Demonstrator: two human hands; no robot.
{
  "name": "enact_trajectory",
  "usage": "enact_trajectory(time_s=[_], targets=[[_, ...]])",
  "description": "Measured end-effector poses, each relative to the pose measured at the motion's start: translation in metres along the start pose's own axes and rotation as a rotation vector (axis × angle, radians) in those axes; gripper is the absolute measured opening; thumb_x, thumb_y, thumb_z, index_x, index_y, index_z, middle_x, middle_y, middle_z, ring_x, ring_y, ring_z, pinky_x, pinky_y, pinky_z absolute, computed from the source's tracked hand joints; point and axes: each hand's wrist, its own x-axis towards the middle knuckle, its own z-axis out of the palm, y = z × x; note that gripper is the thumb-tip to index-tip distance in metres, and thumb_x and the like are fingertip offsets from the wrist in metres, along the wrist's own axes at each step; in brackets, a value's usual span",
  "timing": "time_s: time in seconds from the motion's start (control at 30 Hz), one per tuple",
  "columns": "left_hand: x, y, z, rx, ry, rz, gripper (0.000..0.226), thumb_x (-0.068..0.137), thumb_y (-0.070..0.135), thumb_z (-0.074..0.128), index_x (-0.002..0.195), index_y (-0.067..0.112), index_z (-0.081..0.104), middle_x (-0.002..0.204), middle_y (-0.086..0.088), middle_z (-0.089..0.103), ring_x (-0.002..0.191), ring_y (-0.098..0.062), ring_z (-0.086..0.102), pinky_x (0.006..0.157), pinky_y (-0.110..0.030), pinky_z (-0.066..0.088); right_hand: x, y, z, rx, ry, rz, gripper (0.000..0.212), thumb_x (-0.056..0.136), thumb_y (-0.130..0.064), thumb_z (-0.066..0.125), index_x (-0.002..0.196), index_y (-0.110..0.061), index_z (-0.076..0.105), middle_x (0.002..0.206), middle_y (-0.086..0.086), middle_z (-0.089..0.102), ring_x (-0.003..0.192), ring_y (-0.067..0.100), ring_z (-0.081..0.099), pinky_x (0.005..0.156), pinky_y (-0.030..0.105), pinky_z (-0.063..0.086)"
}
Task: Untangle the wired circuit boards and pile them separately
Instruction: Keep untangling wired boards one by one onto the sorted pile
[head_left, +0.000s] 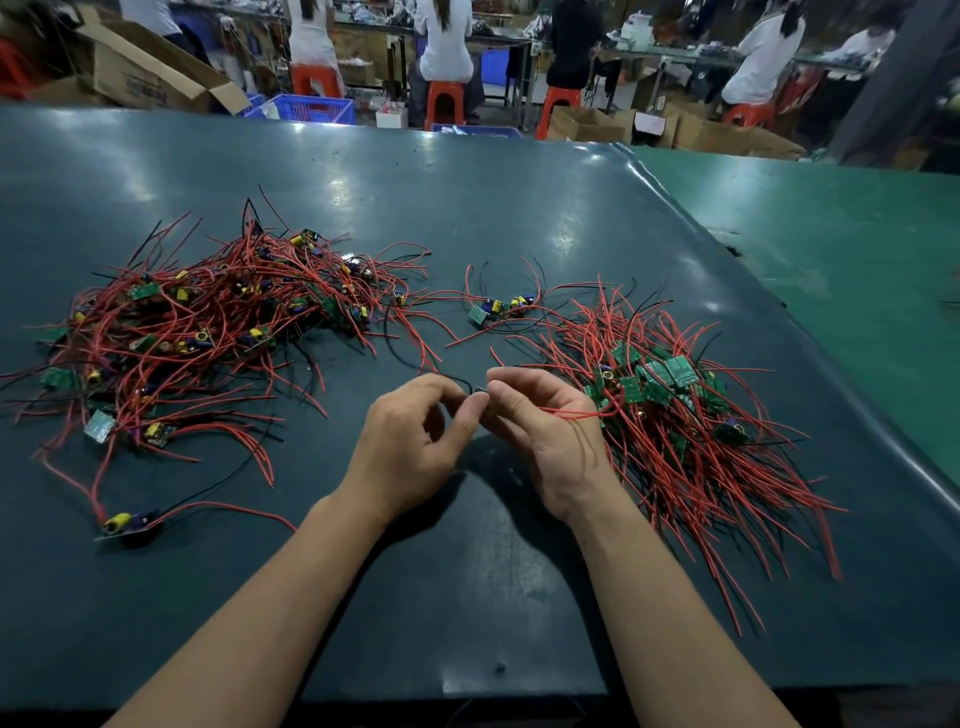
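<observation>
Dark table (467, 208), two piles, hands (480, 410) seemingly pinching board

text: none legible — cardboard box (150, 67) print | too blurred

Two bare arms are showing, reaching in from the near edge. The left hand (415, 441) and the right hand (550, 436) are wearing no gloves, rings or watches. No sleeves are covering the forearms.
</observation>
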Motion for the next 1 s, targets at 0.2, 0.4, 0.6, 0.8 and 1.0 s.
enact_trajectory(time_s=[0.2,0.4,0.6,0.8,1.0], targets=[[0.002,-0.004,-0.002,-0.093,0.138,-0.121,0.019,0.087,0.025,0.072,0.076,0.009,0.07,0.076,0.002,0.069,0.071,-0.012,0.063,0.071,-0.024,0.051,0.0,0.001,-0.002,0.002,-0.071,0.029,0.024,0.084,0.009,0.063,0.097,-0.01,0.072,0.089,0.005,0.076,0.083,0.014,0.071,0.074,0.026,0.057],[0.005,0.001,-0.005,-0.234,0.073,-0.331,0.026,0.081,0.044,0.067,0.076,0.02,0.073,0.073,0.005,0.071,0.065,-0.003,0.064,0.062,-0.012,0.046,0.002,0.001,0.001,0.075,-0.002,0.05,0.016,0.086,0.007,0.063,0.093,-0.006,0.068,0.082,0.008,0.076,0.075,0.018,0.074,0.062,0.023,0.057],[0.006,-0.003,-0.007,-0.369,0.043,-0.274,0.008,0.083,0.01,0.075,0.091,0.012,0.075,0.091,0.0,0.075,0.076,-0.011,0.067,0.075,-0.023,0.053,0.0,0.004,0.003,-0.066,0.044,0.036,0.014,0.084,0.002,0.068,0.094,-0.006,0.064,0.077,0.01,0.075,0.071,0.021,0.074,0.059,0.024,0.057],[0.011,-0.012,-0.008,-0.544,0.154,-0.417,0.007,0.088,0.015,0.069,0.086,0.013,0.075,0.075,0.003,0.074,0.07,-0.007,0.067,0.069,-0.02,0.053,-0.001,0.004,0.005,-0.189,0.129,-0.084,0.009,0.087,-0.002,0.069,0.083,-0.01,0.071,0.074,0.006,0.074,0.066,0.02,0.072,0.052,0.025,0.055],[0.014,-0.012,-0.007,-0.694,0.276,-0.54,0.021,0.099,0.018,0.054,0.087,0.007,0.068,0.075,-0.004,0.074,0.071,-0.024,0.073,0.065,-0.025,0.057,0.001,0.004,0.004,-0.141,0.17,-0.098,0.015,0.096,-0.015,0.06,0.091,-0.007,0.071,0.078,0.007,0.075,0.069,0.019,0.072,0.05,0.025,0.055]])
